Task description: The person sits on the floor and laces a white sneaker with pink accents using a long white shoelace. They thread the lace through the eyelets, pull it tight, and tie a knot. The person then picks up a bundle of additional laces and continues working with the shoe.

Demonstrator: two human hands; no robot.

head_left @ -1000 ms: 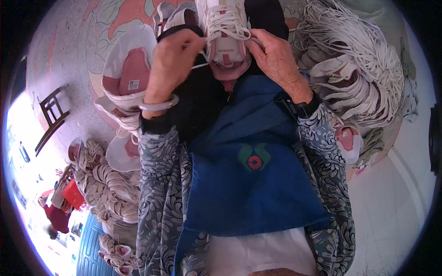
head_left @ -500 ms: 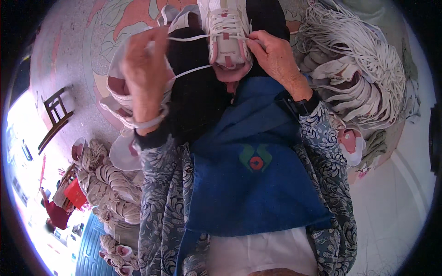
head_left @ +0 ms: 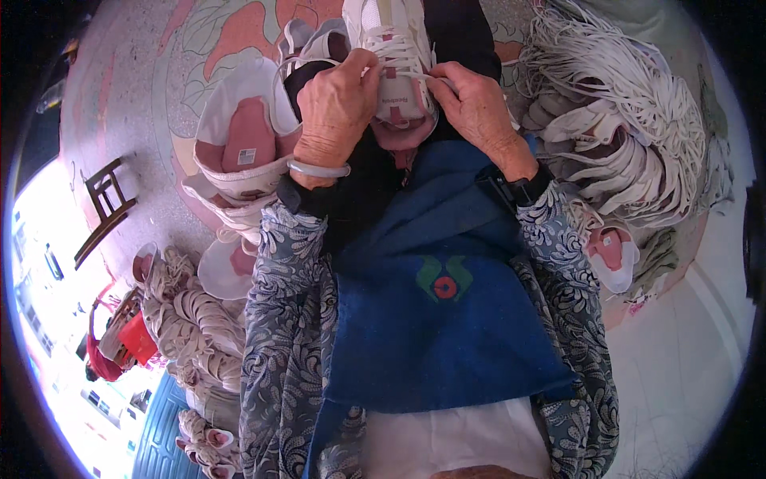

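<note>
One head-worn fisheye looks down closely at both hands [head_left: 337,110].

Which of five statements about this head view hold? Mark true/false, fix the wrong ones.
1. The left hand and right hand are both at a shoe. True.
2. A bracelet circles the right wrist. False: the pale bracelet is on the left one.
3. The apron is blue. True.
4. Long white strands hang at picture left. False: picture right.
5. A pink insole shows left of the left hand. True.
</note>
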